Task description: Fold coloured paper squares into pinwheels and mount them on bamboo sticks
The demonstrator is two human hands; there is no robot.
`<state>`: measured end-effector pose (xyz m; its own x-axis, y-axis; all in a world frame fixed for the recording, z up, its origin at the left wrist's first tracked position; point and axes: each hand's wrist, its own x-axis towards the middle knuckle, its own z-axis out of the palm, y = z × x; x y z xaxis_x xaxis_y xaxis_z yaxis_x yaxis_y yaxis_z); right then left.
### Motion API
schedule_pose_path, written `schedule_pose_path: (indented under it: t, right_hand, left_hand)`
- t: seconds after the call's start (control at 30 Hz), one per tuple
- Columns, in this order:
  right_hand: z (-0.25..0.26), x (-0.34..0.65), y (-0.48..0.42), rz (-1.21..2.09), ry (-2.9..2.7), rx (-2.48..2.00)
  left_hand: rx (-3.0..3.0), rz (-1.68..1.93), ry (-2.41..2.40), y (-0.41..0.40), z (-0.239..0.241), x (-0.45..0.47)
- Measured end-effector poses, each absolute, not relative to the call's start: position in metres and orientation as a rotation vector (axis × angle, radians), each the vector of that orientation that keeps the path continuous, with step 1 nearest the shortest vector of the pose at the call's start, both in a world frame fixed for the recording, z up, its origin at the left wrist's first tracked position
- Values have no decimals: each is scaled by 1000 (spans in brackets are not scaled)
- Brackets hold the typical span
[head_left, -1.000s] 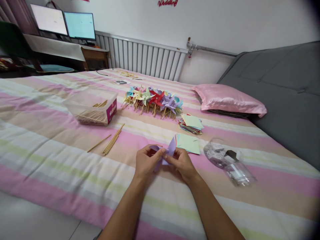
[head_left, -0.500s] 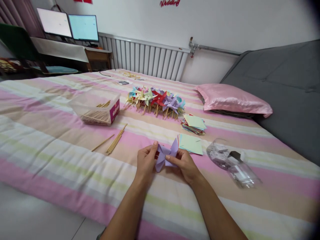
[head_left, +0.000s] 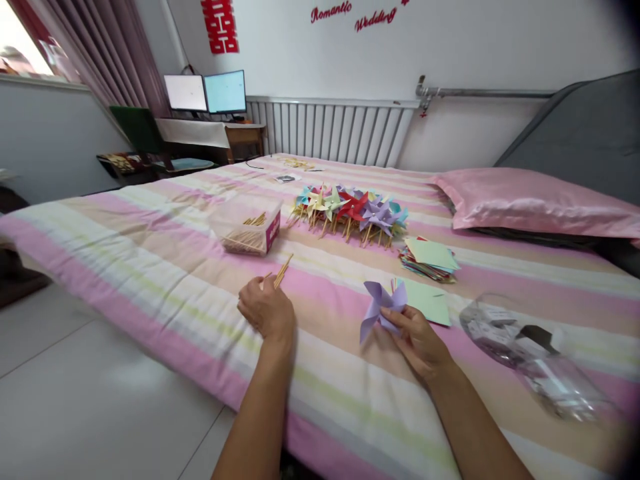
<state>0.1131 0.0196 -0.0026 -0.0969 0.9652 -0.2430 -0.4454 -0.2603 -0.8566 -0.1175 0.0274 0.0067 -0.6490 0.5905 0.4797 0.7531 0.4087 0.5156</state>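
Observation:
My right hand pinches a folded purple paper pinwheel head just above the striped bed. My left hand has reached out to the left and lies over the near ends of a few loose wooden sticks on the cover, fingers curled down on them. Whether it has a stick gripped is hidden by the hand. A flat stack of green paper squares sits just beyond my right hand.
A clear box of sticks, a row of finished coloured pinwheels and a second pile of paper squares lie further back. A clear plastic jar lies on its side at right. Pink pillow behind; bed edge and floor at left.
My left hand let go of the purple pinwheel and moved left to the loose sticks. The right hand alone keeps the pinwheel. The camera turned left and up.

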Motion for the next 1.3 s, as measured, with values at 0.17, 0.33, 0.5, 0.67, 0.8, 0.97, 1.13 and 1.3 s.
schedule_pose_path:
  t: [0.17,0.33,0.5,0.67,0.8,0.97,1.13,1.3]
  right_hand:
    - [-5,114,18,1643,-779,-977]
    - [-7,113,18,1656,-823,-965]
    - [-5,112,18,1651,-851,-950]
    - [-3,112,18,1645,-833,-958]
    - [-3,112,18,1649,-839,-954]
    - [-6,113,19,1658,-867,-949]
    - [-7,114,19,1710,-839,-923]
    - [-7,114,19,1686,-855,-937]
  left_hand:
    - [-1098,-875,-2481,31,-1,-156]
    - [-1181,-705,-2613,34,-9,-174]
    - [-1164,-713,-2646,32,-2,-175]
    - [-1209,-726,-2653,26,6,-170]
    - [-1139,-872,-2524,23,11,-161]
    - [-1399,-712,-2662,24,12,-154]
    - [-1361,-639,-2731,27,7,-153]
    - [-1331,-616,-2746,29,4,-154]
